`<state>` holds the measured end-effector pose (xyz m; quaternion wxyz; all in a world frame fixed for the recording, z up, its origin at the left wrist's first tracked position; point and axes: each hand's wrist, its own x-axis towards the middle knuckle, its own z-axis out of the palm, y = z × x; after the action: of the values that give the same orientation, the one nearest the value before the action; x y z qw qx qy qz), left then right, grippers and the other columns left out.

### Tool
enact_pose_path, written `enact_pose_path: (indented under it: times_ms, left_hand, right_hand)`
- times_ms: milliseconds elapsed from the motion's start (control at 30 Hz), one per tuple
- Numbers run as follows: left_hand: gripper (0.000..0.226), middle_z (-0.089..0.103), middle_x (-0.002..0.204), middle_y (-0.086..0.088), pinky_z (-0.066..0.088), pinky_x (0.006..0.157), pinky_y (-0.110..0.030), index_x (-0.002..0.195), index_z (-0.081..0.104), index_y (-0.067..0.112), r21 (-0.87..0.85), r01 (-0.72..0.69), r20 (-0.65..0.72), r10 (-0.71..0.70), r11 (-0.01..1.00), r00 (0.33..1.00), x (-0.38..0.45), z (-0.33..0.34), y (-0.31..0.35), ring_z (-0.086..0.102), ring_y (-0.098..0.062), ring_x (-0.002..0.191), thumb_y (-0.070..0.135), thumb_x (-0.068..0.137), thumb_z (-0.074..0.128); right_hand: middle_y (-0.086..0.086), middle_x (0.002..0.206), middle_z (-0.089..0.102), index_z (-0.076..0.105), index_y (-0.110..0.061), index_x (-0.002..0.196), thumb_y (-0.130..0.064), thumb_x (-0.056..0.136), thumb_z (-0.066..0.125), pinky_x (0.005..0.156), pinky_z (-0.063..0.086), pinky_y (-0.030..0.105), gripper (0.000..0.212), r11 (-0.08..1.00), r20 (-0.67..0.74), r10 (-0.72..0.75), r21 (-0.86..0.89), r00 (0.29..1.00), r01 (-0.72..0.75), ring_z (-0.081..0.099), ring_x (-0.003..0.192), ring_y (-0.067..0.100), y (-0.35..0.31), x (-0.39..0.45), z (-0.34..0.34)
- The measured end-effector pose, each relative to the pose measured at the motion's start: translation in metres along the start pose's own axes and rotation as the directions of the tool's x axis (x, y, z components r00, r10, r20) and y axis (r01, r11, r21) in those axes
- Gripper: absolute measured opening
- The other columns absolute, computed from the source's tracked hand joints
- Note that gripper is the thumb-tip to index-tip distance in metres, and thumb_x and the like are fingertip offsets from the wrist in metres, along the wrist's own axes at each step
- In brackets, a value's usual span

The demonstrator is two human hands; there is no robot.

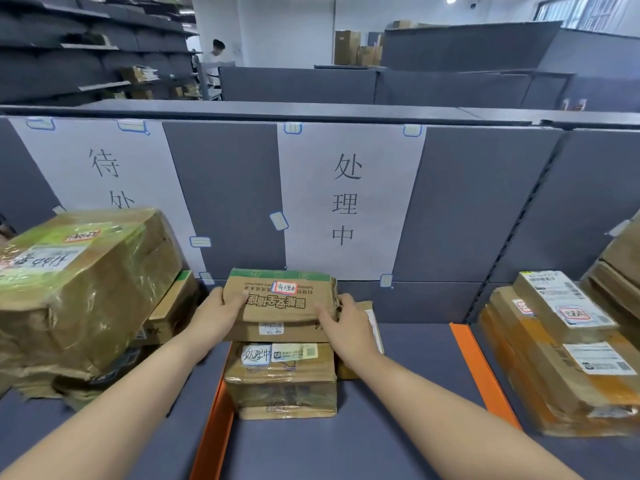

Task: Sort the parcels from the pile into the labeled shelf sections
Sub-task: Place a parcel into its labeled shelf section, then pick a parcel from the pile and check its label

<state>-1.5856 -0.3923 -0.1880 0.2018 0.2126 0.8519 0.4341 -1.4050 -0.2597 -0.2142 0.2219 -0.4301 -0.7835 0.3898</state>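
A flat brown cardboard parcel [281, 295] with a green top edge and a red-framed sticker lies on top of a stack in the middle shelf section. My left hand [215, 317] grips its left end, thumb on top. My right hand [347, 323] holds its right end. Under it sit another flat box and a taped brown parcel [281, 379] with a handwritten label. On the back panel behind hangs a white paper sign [348, 199] with three characters.
Two orange dividers [483, 370] [216, 427] bound the middle section of the grey shelf [398, 441]. A big taped box [79, 282] tops a pile in the left section under another sign [104, 164]. Flat parcels [561, 348] are stacked at right. A person [215, 57] stands far behind.
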Motion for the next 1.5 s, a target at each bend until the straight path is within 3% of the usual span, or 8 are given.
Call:
enact_pose_path:
  times_ms: [433,667,767,867,1100,1267,1400,1500]
  left_hand:
    - [0.043,0.059,0.115,-0.003,0.044,0.084,-0.033,0.125,0.048,0.010,0.018,-0.038,0.037,0.037,0.999,0.999,0.002,0.002,0.000,0.055,-0.020,0.103,0.043,0.097,0.050]
    - [0.047,0.060,0.123,-0.009,0.042,0.079,-0.033,0.129,0.045,0.007,0.185,-0.147,-0.110,0.169,0.972,0.979,-0.009,0.002,0.010,0.057,-0.028,0.108,0.039,0.096,0.054]
    - [0.050,0.057,0.123,-0.012,0.046,0.084,-0.041,0.129,0.044,0.006,0.310,-0.174,-0.210,0.246,0.935,0.946,-0.014,0.001,0.018,0.054,-0.032,0.112,0.041,0.095,0.054]
    - [0.051,0.054,0.129,-0.016,0.044,0.092,-0.046,0.132,0.045,0.004,0.397,-0.223,-0.243,0.336,0.890,0.910,-0.021,0.004,0.031,0.050,-0.035,0.118,0.037,0.094,0.052]
    - [0.056,0.043,0.145,-0.012,0.038,0.101,-0.042,0.142,0.038,0.007,0.366,-0.290,-0.127,0.356,0.884,0.926,-0.049,0.029,0.069,0.041,-0.032,0.131,0.038,0.097,0.048]
    - [0.054,0.043,0.145,-0.010,0.041,0.101,-0.041,0.141,0.039,0.009,0.213,-0.294,-0.010,0.303,0.932,0.953,-0.073,0.054,0.085,0.045,-0.031,0.128,0.039,0.097,0.049]
    - [0.052,0.053,0.134,-0.011,0.038,0.095,-0.037,0.138,0.042,0.007,0.171,-0.309,0.031,0.308,0.936,0.951,-0.099,0.082,0.101,0.048,-0.030,0.125,0.038,0.097,0.050]
    - [0.039,0.060,0.116,-0.009,0.038,0.087,-0.034,0.126,0.049,0.009,0.143,-0.352,0.068,0.345,0.925,0.936,-0.124,0.110,0.116,0.051,-0.031,0.119,0.034,0.098,0.051]
  right_hand:
    - [0.005,0.122,0.055,0.050,-0.012,0.122,-0.050,0.092,0.054,0.093,0.048,0.043,0.048,0.999,0.014,-0.016,-0.032,1.000,0.017,0.054,0.111,0.023,0.003,0.007,0.005]
    - [0.002,0.122,0.061,0.046,-0.015,0.130,-0.056,0.093,0.049,0.078,0.044,0.032,0.056,0.999,0.096,-0.006,-0.047,0.995,0.011,0.057,0.106,0.020,-0.003,0.005,-0.014]
    - [0.005,0.131,0.057,0.039,-0.013,0.141,-0.056,0.094,0.046,0.090,0.044,0.036,0.064,0.995,0.045,-0.016,-0.094,0.999,0.020,0.053,0.120,0.025,-0.005,0.004,-0.026]
    - [0.008,0.134,0.054,0.039,-0.012,0.140,-0.052,0.097,0.045,0.097,0.042,0.037,0.059,0.994,0.021,-0.025,-0.110,0.999,0.027,0.051,0.123,0.026,-0.003,0.000,-0.044]
    - [0.009,0.137,0.053,0.041,-0.014,0.138,-0.043,0.100,0.042,0.096,0.040,0.036,0.048,0.988,-0.049,-0.009,-0.152,0.999,0.002,0.050,0.124,0.028,0.007,-0.009,-0.093]
    - [0.007,0.136,0.053,0.041,-0.016,0.138,-0.043,0.101,0.041,0.091,0.040,0.034,0.046,0.991,-0.090,0.014,-0.128,0.996,-0.026,0.051,0.122,0.026,0.022,-0.024,-0.123]
    - [0.009,0.136,0.054,0.042,-0.013,0.138,-0.040,0.100,0.044,0.094,0.040,0.032,0.046,0.994,-0.137,0.011,-0.107,0.991,-0.025,0.052,0.122,0.025,0.048,-0.048,-0.151]
    - [0.007,0.132,0.058,0.045,-0.014,0.136,-0.039,0.099,0.045,0.096,0.040,0.032,0.044,0.992,-0.183,0.039,-0.112,0.982,-0.060,0.053,0.121,0.025,0.070,-0.069,-0.178]
